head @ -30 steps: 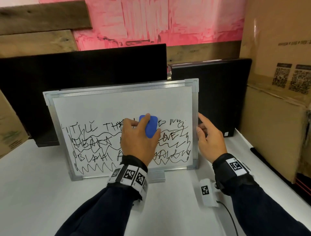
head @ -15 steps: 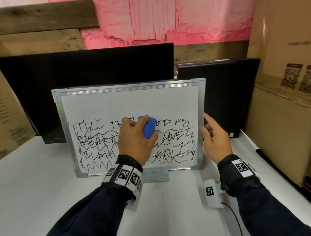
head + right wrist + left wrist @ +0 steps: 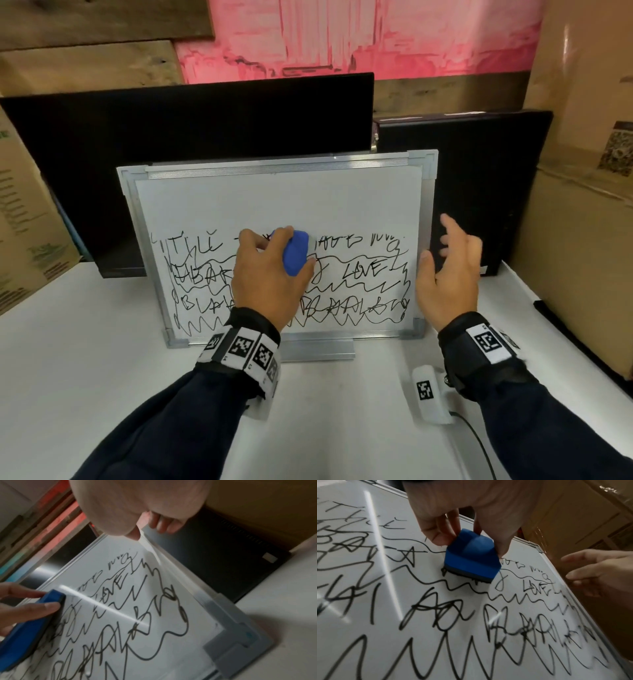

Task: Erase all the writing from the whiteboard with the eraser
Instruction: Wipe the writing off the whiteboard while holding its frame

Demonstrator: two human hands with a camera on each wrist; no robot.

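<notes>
A silver-framed whiteboard (image 3: 274,205) stands propped upright on the table, its lower half covered in black scribbles and words. My left hand (image 3: 274,260) grips a blue eraser (image 3: 295,253) and presses its dark felt against the top line of writing, near the board's middle. In the left wrist view the eraser (image 3: 471,557) sits flat on the whiteboard (image 3: 347,500), pinched between thumb and fingers. My right hand (image 3: 445,260) hovers open with spread fingers beside the board's right edge. The thumb is close to the frame, and I cannot tell if it touches.
Two black monitors (image 3: 205,137) (image 3: 479,188) stand behind the board. Cardboard boxes rise at the right (image 3: 582,171) and left (image 3: 24,222). A small white tagged device (image 3: 428,394) with a cable lies on the white table (image 3: 85,342) near my right wrist.
The eraser has slid left along the top line, and part of the second word there is wiped. My right hand has come off the board's right edge and spread its fingers.
</notes>
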